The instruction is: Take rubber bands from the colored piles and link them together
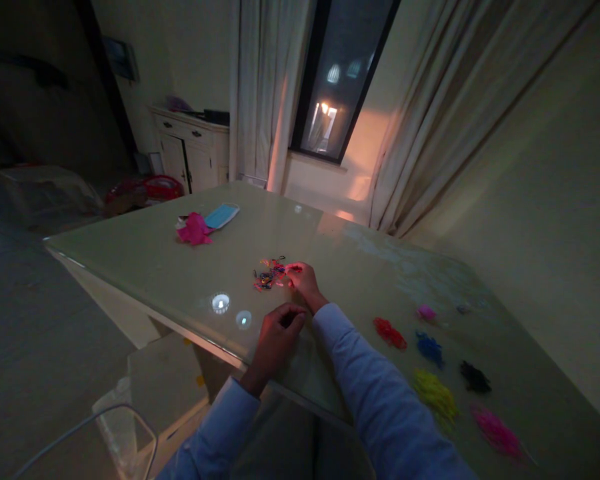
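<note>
Here, one right hand (304,280), fingers pinched, at one mixed pile (269,275); one left hand (276,335), curled; contents unclear

Loose multicoloured pieces (267,277) too small to identify

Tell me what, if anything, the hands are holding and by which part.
The right hand is at the mixed pile; whether it holds anything, and where, is too small to tell. The left hand shows nothing held.
</note>
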The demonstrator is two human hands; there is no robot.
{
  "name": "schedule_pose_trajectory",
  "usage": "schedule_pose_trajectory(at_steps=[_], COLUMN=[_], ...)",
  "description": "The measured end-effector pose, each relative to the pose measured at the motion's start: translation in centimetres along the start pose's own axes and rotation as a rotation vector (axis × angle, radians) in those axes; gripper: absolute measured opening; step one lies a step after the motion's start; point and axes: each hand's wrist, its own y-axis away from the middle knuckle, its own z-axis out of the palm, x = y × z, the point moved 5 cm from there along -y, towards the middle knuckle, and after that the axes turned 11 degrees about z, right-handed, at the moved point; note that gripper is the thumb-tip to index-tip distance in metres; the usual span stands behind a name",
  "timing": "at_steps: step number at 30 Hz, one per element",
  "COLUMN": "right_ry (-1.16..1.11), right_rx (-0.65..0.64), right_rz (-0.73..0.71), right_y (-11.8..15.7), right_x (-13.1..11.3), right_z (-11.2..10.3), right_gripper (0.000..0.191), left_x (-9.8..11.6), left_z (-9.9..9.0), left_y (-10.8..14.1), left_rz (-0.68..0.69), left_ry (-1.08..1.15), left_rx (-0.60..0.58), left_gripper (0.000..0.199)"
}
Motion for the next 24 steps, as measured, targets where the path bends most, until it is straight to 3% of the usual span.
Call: schedule_pose_trajectory(at_steps=[7, 12, 19, 24], right_ry=[-0.222, -0.43, -0.77, -0.841], right_rx=[-0.024, -0.066, -0.067, 0.167], right_rz=[0.082, 0.11, 0.125, 0.104], right_y=[1.3, 5.0, 12.9, 18.4], right_x=[-0.4, -0.8, 0.1, 2.3], right_z=[-0.6, -2.7, -8.7, -14.7], right_gripper=[0.011, 0.026, 0.034, 0.033], left_x=[0.1, 0.2, 0.0, 0.3], left_z=[0.0, -0.1, -0.5, -0.8], left_y=[-0.1, -0.1, -0.1, 0.0], left_rz=[-0.005, -0.005, -0.02, -0.043], left_ry=[0.02, 0.022, -0.018, -0.063], left_rx=[0.007, 0.011, -0.005, 0.023], left_gripper=[0.016, 0.018, 0.024, 0.028])
